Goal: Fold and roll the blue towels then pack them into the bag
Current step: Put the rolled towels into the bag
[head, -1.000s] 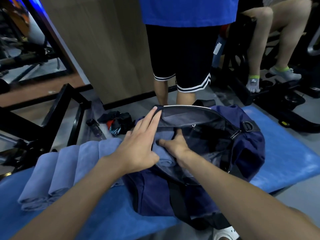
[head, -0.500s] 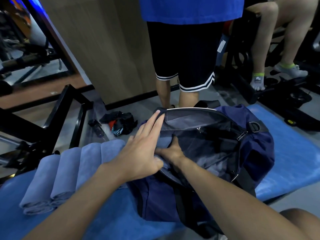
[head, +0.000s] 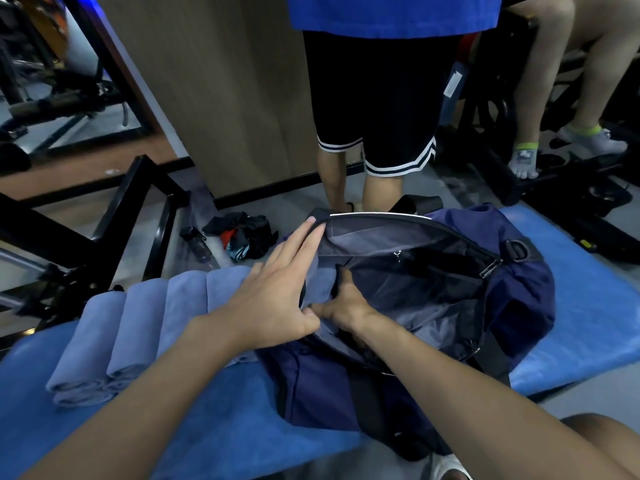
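A navy duffel bag (head: 519, 306) lies open on a blue padded bench (head: 588, 306). My left hand (head: 273, 292) rests flat with straight fingers on the bag's left rim, fingertips near the zipper edge. My right hand (head: 343, 303) is inside the opening, pressing a rolled blue towel (head: 320, 284) down against the bag's left end; its fingers are partly hidden. Several rolled blue towels (head: 145, 327) lie side by side on the bench, left of the bag.
A person in black shorts (head: 374, 109) stands just beyond the bag. Another person's legs (head: 540, 109) are at the far right. A dark bottle (head: 199, 244) and crumpled clothes (head: 246, 237) lie on the floor. Black gym frames (head: 138, 209) stand on the left.
My right hand has pushed the towel deeper into the bag's left end. The left hand has stayed on the rim. The view shifted slightly.
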